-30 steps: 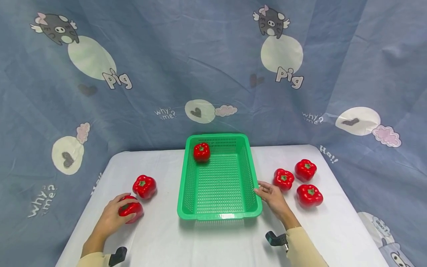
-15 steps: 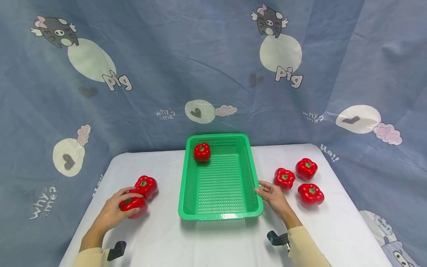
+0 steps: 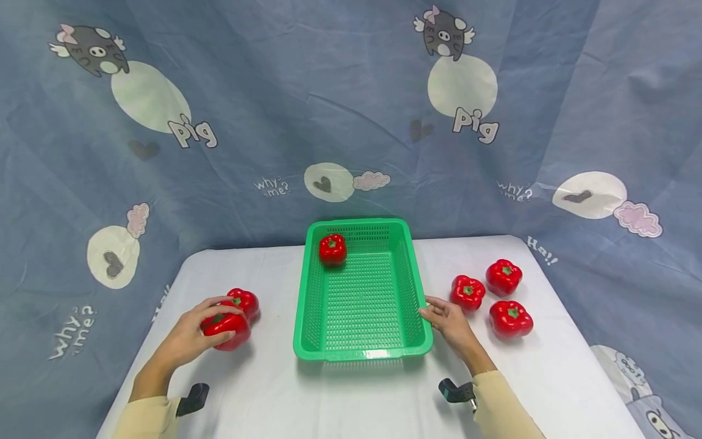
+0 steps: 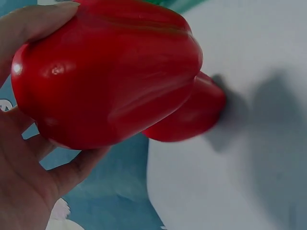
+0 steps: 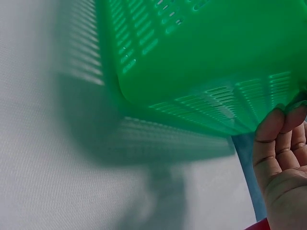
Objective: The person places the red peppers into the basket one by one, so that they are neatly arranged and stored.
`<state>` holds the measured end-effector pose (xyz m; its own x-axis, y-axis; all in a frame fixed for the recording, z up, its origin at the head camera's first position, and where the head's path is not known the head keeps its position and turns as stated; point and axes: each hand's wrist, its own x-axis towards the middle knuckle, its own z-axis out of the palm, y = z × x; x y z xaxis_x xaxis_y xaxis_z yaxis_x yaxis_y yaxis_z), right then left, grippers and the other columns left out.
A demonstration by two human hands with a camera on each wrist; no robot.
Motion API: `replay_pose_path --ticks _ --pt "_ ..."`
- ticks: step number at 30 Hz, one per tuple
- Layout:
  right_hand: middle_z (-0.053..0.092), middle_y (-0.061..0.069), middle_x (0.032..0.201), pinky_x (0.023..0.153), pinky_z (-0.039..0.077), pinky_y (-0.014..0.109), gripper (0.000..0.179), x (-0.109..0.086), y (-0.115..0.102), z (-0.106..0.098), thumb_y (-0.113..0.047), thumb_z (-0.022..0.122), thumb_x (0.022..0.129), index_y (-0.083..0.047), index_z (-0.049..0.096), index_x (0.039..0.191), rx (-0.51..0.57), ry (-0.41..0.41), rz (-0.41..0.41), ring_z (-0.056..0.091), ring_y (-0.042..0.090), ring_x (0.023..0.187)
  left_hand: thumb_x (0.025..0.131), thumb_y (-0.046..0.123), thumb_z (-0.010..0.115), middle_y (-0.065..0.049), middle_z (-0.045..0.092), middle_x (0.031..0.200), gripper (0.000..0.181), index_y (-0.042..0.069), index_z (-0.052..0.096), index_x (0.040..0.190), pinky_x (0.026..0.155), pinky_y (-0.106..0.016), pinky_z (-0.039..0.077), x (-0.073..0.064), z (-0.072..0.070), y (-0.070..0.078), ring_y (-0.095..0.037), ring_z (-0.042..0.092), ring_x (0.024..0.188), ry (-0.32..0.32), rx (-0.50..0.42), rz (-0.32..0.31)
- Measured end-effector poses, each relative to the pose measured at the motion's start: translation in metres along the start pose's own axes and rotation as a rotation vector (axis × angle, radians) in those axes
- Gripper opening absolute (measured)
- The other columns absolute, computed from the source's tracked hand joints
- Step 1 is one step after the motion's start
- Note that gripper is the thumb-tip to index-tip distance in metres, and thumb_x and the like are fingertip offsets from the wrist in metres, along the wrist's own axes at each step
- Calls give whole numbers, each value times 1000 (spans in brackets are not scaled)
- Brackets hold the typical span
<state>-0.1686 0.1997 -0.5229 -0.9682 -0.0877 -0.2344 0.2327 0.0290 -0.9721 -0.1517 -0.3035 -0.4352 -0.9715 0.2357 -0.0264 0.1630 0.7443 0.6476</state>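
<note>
My left hand grips a glossy red bell pepper from its left side, fingers over the top and thumb at the near side. In the left wrist view this pepper is off the table, its shadow cast apart on the white cloth. Behind it lies a second red bell pepper, partly covered by the held one. My right hand pinches the right rim of a green plastic basket; the right wrist view shows the fingertips at its edge. One bell pepper sits in the basket's far left corner.
Three more red bell peppers, a smaller-looking one, a far one and a near one, stand right of the basket. The white table ends at a blue printed curtain behind and at both sides.
My left hand has raised the bell pepper and carried it right and away from me, so it now overlaps the one behind. The right hand keeps its hold on the basket.
</note>
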Motion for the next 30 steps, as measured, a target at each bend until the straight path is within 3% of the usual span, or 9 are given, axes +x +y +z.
replay_pose_path --ticks 7,16,23,30 --pt "67 17 101 83 53 21 51 0 0 1 -12 63 94 7 45 138 -13 -1 11 64 14 87 70 10 85 -24 45 133 53 9 63 118 72 -51 58 10 -8 15 -49 44 116 -9 6 79" --pt "67 18 103 84 54 23 53 1 -1 -2 -17 64 93 6 46 138 -33 3 9 65 15 89 74 6 80 -21 45 135 45 9 65 116 76 -54 56 32 -14 33 -47 41 120 -28 61 175" --pt "66 11 92 81 53 22 52 1 0 -1 -15 65 92 5 47 137 -20 8 9 62 15 85 72 11 82 -19 43 137 51 12 64 119 77 -55 56 46 -13 42 -46 39 122 -64 82 147" --pt "62 7 84 75 52 21 51 2 2 -1 -9 64 92 10 46 135 4 -11 -28 57 12 78 74 13 82 -17 44 137 46 15 65 117 78 -54 56 59 -9 50 -45 41 121 -81 98 188"
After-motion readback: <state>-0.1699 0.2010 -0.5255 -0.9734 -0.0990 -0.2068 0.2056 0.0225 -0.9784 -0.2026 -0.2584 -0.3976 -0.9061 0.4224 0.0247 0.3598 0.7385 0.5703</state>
